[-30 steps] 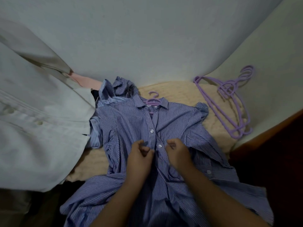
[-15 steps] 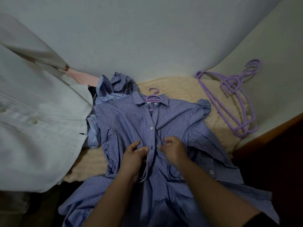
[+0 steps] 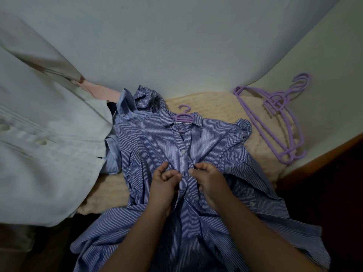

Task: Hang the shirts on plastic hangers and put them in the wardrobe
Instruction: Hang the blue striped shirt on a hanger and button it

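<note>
White garment [image 3: 45,150] lying at far left, partly covering pink cloth [image 3: 98,91]. Pale blue shirt [image 3: 125,108] and checked shirt [image 3: 149,99] bunching beside it. Striped shirt [image 3: 153,142] lying front-up on beige blanket [image 3: 216,105], purple hanger [image 3: 184,115] sitting inside collar, hook poking out above. Left hand [image 3: 164,183] pinching left edge of button placket, fingers curling on fabric. Right hand [image 3: 209,179] pinching opposite edge, fingers curling likewise. Spare purple hangers [image 3: 275,118] lying stacked at right, leaning against wall [image 3: 176,46].
</note>
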Motion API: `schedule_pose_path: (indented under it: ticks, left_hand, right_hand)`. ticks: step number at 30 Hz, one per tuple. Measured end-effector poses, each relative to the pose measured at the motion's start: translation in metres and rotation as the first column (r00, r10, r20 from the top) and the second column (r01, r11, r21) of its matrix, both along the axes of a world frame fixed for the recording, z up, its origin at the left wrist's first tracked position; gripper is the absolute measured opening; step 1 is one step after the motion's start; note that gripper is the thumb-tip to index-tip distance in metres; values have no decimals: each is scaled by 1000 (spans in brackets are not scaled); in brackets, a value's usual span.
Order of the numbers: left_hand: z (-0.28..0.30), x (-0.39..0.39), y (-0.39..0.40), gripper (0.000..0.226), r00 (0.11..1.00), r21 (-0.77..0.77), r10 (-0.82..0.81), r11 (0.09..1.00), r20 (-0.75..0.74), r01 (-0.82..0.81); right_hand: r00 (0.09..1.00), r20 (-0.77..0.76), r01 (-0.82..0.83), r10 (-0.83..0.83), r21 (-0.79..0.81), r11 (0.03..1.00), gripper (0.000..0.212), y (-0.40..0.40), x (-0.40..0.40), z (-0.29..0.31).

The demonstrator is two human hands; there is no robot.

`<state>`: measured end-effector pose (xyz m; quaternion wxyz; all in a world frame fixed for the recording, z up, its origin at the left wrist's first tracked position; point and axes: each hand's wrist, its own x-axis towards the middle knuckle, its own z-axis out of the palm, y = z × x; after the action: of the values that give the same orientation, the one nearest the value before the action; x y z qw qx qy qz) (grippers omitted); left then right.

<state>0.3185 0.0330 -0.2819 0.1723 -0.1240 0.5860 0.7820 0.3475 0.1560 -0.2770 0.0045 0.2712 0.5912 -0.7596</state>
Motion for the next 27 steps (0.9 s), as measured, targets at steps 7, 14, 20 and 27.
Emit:
schedule_pose_path:
  ticks: [7,14,20,27]
  left_hand:
    - [3,2,-2,45,991,-68,-72,996,-109,65]
    - [0,5,-1,43,1000,107,-7,994,5,6]
    - [-4,7,-1,39,998,54,-38,998,-59,41]
    - [-5,13,3,40,986,-72,-58,996,-155,48]
  right_hand:
    - [1000,1,11,-11,-163,987,19,-2,-1,0]
    - [996,59,77,-65,-242,967,18,-9,1,-7]
    - [996,62,73,-59,-256,964,18,-8,3,-5]
    - [988,72,131,-134,44,990,16,-14,4,1]
